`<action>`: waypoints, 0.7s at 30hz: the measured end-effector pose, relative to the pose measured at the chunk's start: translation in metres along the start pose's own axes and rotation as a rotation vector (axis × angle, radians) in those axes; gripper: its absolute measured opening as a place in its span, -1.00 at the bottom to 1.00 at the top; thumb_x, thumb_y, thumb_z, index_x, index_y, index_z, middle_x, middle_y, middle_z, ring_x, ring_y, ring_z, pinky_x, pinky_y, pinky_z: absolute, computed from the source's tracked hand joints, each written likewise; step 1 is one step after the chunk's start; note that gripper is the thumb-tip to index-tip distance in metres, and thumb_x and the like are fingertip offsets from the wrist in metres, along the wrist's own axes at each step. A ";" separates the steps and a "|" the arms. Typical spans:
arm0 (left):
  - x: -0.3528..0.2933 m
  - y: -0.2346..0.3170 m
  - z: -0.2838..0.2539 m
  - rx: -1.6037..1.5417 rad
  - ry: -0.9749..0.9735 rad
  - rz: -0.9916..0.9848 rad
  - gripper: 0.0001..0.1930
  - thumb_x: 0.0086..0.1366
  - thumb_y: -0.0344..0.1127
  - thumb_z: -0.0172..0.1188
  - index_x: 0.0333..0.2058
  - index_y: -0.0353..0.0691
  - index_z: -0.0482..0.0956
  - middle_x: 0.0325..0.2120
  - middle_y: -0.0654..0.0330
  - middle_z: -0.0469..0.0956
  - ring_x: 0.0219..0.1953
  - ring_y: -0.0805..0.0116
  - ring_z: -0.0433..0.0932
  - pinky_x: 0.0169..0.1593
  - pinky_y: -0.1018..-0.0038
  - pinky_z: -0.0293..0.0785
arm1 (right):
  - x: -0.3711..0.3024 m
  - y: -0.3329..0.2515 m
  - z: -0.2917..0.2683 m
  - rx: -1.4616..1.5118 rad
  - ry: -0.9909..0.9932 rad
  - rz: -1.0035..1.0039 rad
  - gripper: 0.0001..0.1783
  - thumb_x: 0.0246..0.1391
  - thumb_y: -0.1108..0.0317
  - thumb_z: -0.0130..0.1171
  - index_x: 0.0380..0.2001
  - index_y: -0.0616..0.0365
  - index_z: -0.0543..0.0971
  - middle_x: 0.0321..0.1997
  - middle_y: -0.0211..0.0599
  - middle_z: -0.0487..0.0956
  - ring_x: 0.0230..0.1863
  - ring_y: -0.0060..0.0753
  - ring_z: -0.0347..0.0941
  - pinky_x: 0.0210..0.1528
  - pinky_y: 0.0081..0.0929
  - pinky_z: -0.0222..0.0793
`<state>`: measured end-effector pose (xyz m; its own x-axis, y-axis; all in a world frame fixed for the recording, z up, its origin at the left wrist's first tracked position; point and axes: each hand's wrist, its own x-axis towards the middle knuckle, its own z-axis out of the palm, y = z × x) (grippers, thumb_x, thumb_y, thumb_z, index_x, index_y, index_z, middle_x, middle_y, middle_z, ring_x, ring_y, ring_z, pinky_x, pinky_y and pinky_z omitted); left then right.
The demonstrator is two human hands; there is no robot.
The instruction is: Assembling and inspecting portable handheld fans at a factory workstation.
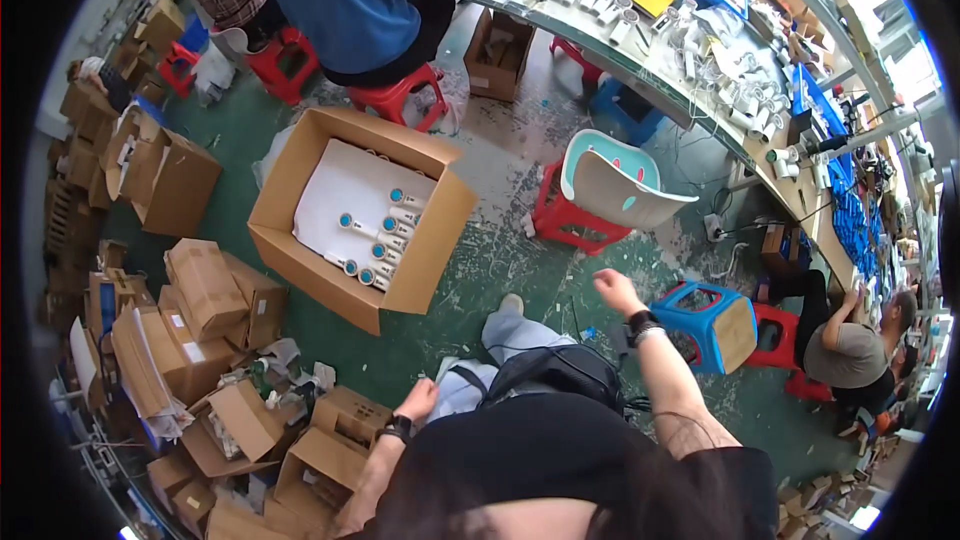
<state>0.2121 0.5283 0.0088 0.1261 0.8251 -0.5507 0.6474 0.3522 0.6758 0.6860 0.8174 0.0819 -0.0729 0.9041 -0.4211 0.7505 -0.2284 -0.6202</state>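
My left hand (418,400) hangs low beside my leg, fingers curled in, with nothing visible in it. Out ahead and to the right, my right hand (617,292) is also closed with no object showing. It is nearest to a red stool (572,225) and a blue stool with a tan top (705,325), apart from both. A large open carton (425,255) stands ahead of my left hand. Several white handled devices with round blue-marked heads (390,224) lie in it on a white sheet (340,190).
A grey and turquoise seat shell (620,185) rests on the red stool. Cardboard boxes (205,290) pile up at the left. A long workbench (560,15) holds many white devices. Two people (350,10) sit at its far side; another person (850,350) sits at right.
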 end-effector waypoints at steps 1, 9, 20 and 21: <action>0.028 0.030 -0.026 -0.159 -0.005 -0.046 -0.79 0.23 -0.25 0.06 -0.42 -0.31 0.38 -0.55 0.04 0.41 -0.47 0.21 0.39 -0.34 0.36 0.35 | 0.007 0.020 -0.023 0.042 0.056 0.027 -0.68 0.01 0.20 0.08 -0.20 0.13 0.56 -0.27 -0.11 0.60 -0.19 -0.18 0.55 -0.12 -0.33 0.43; 0.162 0.191 -0.151 -0.471 -0.550 -0.074 -0.81 0.31 -0.26 0.04 -0.42 -0.23 0.35 -0.56 0.44 0.26 -0.49 0.63 0.17 -0.42 0.60 0.20 | 0.010 0.068 -0.110 0.336 0.087 0.307 -0.61 0.12 0.18 0.08 -0.01 0.10 0.43 -0.26 -0.24 0.58 -0.27 -0.43 0.51 -0.23 -0.46 0.43; 0.475 0.348 -0.273 -0.150 -0.955 0.022 -0.82 0.32 -0.22 0.01 -0.33 -0.21 0.38 -0.52 0.42 0.29 -0.44 0.62 0.18 -0.37 0.61 0.19 | 0.151 0.027 -0.113 1.293 0.379 0.806 -0.32 0.09 -0.19 0.02 0.15 -0.05 0.19 -0.03 -0.17 0.45 -0.02 -0.22 0.41 -0.08 -0.14 0.38; 0.505 0.361 -0.286 -0.027 -1.024 0.033 -0.81 0.32 -0.20 0.00 -0.31 -0.21 0.39 -0.51 0.40 0.32 -0.43 0.61 0.20 -0.35 0.60 0.21 | 0.169 0.018 -0.106 1.298 0.411 0.797 -0.34 0.10 -0.16 0.03 0.13 -0.03 0.21 -0.03 -0.17 0.45 -0.02 -0.20 0.42 -0.08 -0.13 0.39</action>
<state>0.2946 1.1986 0.1144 0.7332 0.0655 -0.6768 0.6162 0.3567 0.7021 0.7565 1.0043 0.0697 0.3882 0.3880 -0.8359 -0.5600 -0.6211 -0.5483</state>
